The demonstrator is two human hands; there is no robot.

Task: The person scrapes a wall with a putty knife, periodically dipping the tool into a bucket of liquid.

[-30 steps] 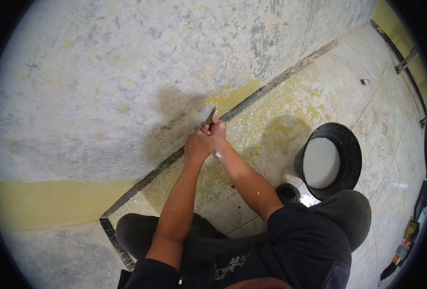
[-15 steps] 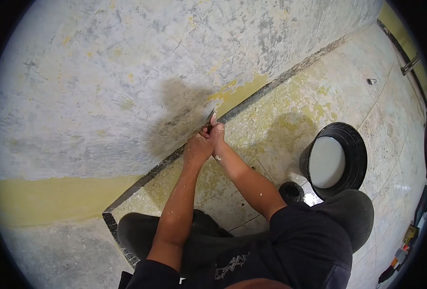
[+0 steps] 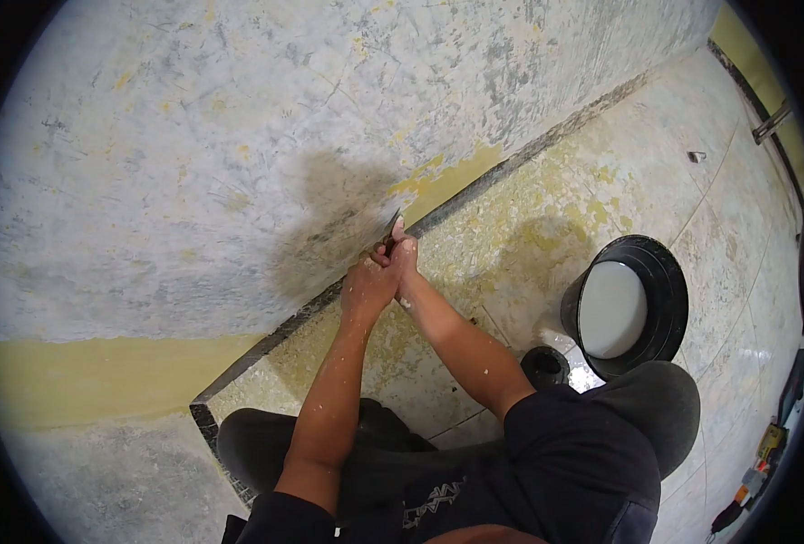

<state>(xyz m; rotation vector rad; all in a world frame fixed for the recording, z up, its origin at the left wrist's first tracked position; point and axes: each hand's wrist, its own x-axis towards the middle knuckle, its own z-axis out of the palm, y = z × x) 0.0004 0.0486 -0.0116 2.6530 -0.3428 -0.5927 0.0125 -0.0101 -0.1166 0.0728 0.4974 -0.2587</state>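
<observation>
A broad wall, skimmed in mottled grey-white filler with yellow paint showing through in patches, fills the upper half of the view. A band of unskimmed yellow is seen along its lower left. Below it, a pale tiled floor, smeared with yellow and white, runs off to the right, and a dark speckled skirting strip marks the joint between the two. A black bucket of white filler is stood on the floor to the right of the arms, well apart from the hands. A small black lid is laid just beside the bucket's base. Tools with yellow and orange handles are seen at the far right edge, too small to be identified.

Both hands are brought together low on the wall, just above the skirting. The left hand is closed against the right hand, and a scraper is gripped between them, its narrow blade pressed to the wall beside the yellow patch. Splashes of white filler are seen on both forearms.
</observation>
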